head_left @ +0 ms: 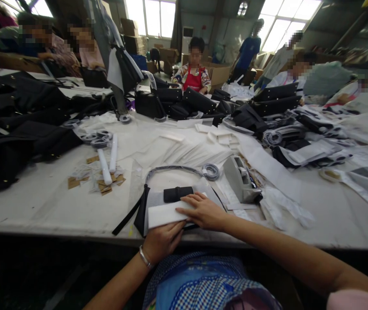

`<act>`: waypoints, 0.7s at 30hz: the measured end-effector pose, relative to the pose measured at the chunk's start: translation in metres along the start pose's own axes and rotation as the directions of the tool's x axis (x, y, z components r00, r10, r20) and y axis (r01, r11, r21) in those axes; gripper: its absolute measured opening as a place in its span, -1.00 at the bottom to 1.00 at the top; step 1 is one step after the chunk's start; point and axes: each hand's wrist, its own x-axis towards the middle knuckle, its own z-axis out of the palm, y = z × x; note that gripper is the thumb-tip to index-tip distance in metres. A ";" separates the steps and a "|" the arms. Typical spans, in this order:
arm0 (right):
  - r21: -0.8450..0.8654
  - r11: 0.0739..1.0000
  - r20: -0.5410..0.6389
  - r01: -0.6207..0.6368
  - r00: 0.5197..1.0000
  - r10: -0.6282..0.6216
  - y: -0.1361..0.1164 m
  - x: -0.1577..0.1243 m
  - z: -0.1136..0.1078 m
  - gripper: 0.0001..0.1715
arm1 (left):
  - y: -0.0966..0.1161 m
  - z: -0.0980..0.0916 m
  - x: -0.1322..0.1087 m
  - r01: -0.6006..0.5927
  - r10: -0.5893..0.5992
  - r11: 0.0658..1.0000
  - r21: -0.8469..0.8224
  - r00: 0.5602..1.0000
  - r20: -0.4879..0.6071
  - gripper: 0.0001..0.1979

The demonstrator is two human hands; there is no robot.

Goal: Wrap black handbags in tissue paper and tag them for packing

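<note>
In front of me at the table's edge lies a black handbag (141,206), its strap (174,168) wrapped in clear plastic and arched away from me. A black buckled flap (177,193) shows on its front. Across the bag lies a folded strip of white foam sheet (163,215). My right hand (203,211) rests on the strip's right part with fingers stretched out. My left hand (164,239) is at the strip's near edge, fingers pressed together against it; its fingertips are partly hidden.
A grey tape dispenser (240,178) and a coiled grey roll (210,172) stand right of the bag. White foam sheets (187,148) spread behind. Two white rolls (104,167) lie left, near brown paper bits. Black bags (35,116) are heaped left and at the back. Co-workers (195,71) sit across the table.
</note>
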 end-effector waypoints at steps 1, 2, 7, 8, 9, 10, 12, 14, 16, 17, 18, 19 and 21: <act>-0.007 1.000 -0.004 -0.028 1.000 0.028 -0.002 -0.002 0.006 -0.46 | 0.000 0.001 0.000 0.000 0.001 1.000 -0.009 1.000 0.007 -0.58; -0.012 0.999 -0.012 -0.050 0.999 0.050 -0.003 -0.004 0.011 -0.45 | 0.000 0.001 0.000 -0.003 0.003 1.000 -0.019 1.000 0.010 -0.58; -0.030 0.994 -0.061 -0.107 0.993 0.105 -0.004 -0.008 0.012 -0.48 | 0.000 -0.001 0.003 -0.031 0.032 0.997 -0.068 0.999 0.015 -0.56; -0.025 0.995 -0.060 -0.101 0.993 0.099 -0.003 -0.008 0.011 -0.48 | 0.000 -0.001 0.003 -0.031 0.033 0.997 -0.072 0.999 0.016 -0.56; -0.016 0.996 -0.052 -0.085 0.995 0.084 -0.003 -0.009 0.011 -0.47 | 0.000 -0.001 0.003 -0.031 0.032 0.997 -0.072 0.999 0.013 -0.56; -0.004 0.998 -0.039 -0.065 0.997 0.064 -0.002 -0.010 0.011 -0.45 | 0.000 -0.001 0.003 -0.030 0.031 0.997 -0.071 1.000 0.004 -0.57; 0.020 0.999 -0.008 -0.030 0.999 0.031 -0.001 -0.012 0.013 -0.37 | 0.001 -0.002 0.003 -0.035 0.034 0.997 -0.071 0.999 -0.016 -0.60; 0.043 0.999 0.020 -0.022 1.000 0.021 0.000 -0.014 0.015 -0.30 | 0.001 -0.002 0.003 -0.038 0.036 0.997 -0.072 0.999 -0.031 -0.61; 0.064 0.998 0.038 -0.028 0.999 0.025 0.001 -0.016 0.016 -0.26 | 0.001 -0.002 0.003 -0.030 0.028 0.997 -0.074 0.999 -0.032 -0.61; 0.075 0.997 0.044 -0.027 0.999 0.024 0.002 -0.016 0.016 -0.26 | 0.002 -0.002 0.003 -0.024 0.021 0.997 -0.077 0.999 -0.030 -0.61; 0.083 0.996 0.047 -0.026 0.999 0.022 0.003 -0.016 0.016 -0.25 | 0.002 -0.002 0.003 -0.017 0.014 0.996 -0.082 0.999 -0.029 -0.61; 0.092 0.996 0.049 -0.023 0.999 0.018 0.004 -0.016 0.016 -0.25 | 0.002 -0.002 0.003 -0.013 0.011 0.996 -0.091 1.000 -0.027 -0.60; 0.112 0.994 0.056 -0.015 0.998 0.009 0.007 -0.015 0.016 -0.23 | 0.003 -0.002 0.003 -0.009 0.005 0.991 -0.136 0.999 -0.033 -0.59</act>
